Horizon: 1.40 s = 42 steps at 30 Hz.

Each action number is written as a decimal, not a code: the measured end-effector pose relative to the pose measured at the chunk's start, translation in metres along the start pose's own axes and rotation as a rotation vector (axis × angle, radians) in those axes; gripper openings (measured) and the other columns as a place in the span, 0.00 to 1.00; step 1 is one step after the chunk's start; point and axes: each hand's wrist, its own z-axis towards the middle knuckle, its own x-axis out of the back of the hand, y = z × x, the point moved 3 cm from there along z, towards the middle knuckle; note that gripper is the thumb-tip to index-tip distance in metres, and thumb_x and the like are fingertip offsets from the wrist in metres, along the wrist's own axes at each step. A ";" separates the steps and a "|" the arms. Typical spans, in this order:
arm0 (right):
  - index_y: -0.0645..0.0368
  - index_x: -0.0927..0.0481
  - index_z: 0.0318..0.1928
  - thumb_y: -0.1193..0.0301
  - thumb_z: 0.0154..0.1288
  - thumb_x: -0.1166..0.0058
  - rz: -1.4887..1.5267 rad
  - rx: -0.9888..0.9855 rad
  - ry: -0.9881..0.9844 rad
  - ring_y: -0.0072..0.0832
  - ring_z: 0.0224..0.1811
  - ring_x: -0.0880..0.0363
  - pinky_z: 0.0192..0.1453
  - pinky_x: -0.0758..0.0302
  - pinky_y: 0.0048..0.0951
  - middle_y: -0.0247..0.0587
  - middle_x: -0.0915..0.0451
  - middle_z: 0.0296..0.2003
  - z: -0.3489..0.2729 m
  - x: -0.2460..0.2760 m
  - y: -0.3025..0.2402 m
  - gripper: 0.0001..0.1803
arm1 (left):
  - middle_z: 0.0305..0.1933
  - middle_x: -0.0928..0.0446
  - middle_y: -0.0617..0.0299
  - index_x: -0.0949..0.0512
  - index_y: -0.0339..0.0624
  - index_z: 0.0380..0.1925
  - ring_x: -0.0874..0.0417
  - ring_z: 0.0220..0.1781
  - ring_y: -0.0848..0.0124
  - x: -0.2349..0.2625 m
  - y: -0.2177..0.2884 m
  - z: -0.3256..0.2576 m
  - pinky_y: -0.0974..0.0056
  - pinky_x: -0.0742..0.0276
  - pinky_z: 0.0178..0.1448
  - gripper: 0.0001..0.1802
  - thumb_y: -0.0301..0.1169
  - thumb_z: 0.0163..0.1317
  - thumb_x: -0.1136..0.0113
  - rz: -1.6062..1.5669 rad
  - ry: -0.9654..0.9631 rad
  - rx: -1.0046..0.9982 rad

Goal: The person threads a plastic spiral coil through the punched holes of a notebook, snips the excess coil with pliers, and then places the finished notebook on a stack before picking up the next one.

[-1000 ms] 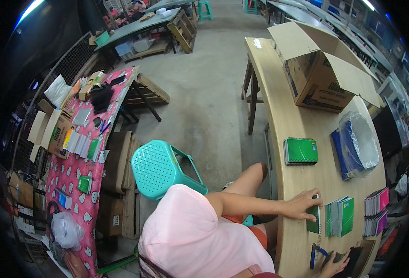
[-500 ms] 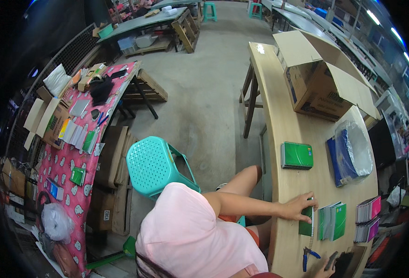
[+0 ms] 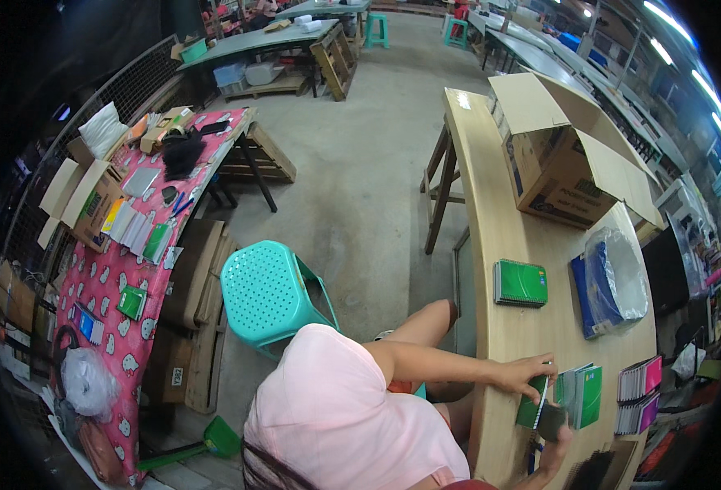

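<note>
On the wooden table [image 3: 491,343], my left hand [image 3: 525,376] grips a small green spiral notebook [image 3: 527,412] by its wire-bound edge. My right hand [image 3: 558,451] holds a dark, flat rectangular block [image 3: 551,421] against the lower end of that edge; its exact kind is unclear. Blue-handled pliers [image 3: 533,456] lie partly hidden beside my right wrist. Just right of my hands is a row of green notebooks [image 3: 589,398]. Farther up the table rests a stack of green spiral notebooks [image 3: 520,283].
Pink and purple notebooks [image 3: 638,396] sit near the table's right edge. Beyond are a blue plastic-wrapped pack [image 3: 605,286] and an open cardboard box [image 3: 560,171]. A turquoise stool [image 3: 267,286] stands left of me, near a pink-covered table [image 3: 99,302] with supplies.
My right hand has moved up from the table's near end, bringing the dark block against the notebook's bound edge. My left hand keeps its grip on the notebook.
</note>
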 end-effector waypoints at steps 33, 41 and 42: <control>0.69 0.22 0.58 0.55 0.71 0.51 -0.680 -0.005 0.005 0.31 0.56 0.25 0.64 0.32 0.32 0.42 0.20 0.53 0.040 -0.035 -0.008 0.28 | 0.41 0.23 0.66 0.23 0.40 0.44 0.22 0.44 0.76 0.026 -0.040 0.008 0.70 0.25 0.51 0.10 0.23 0.63 0.39 -0.402 0.019 0.388; 0.71 0.18 0.51 0.61 0.73 0.48 -0.679 0.081 -0.025 0.29 0.54 0.24 0.61 0.31 0.28 0.42 0.20 0.51 0.037 -0.046 -0.017 0.22 | 0.42 0.24 0.65 0.25 0.37 0.43 0.23 0.43 0.78 0.018 -0.039 0.011 0.72 0.26 0.51 0.10 0.18 0.62 0.38 -0.528 0.030 0.429; 0.71 0.18 0.51 0.61 0.73 0.48 -0.677 0.080 -0.013 0.29 0.54 0.24 0.61 0.31 0.28 0.42 0.20 0.51 0.038 -0.042 -0.013 0.22 | 0.42 0.24 0.65 0.25 0.37 0.43 0.23 0.43 0.78 0.018 -0.039 0.010 0.72 0.26 0.51 0.10 0.18 0.62 0.38 -0.530 0.018 0.431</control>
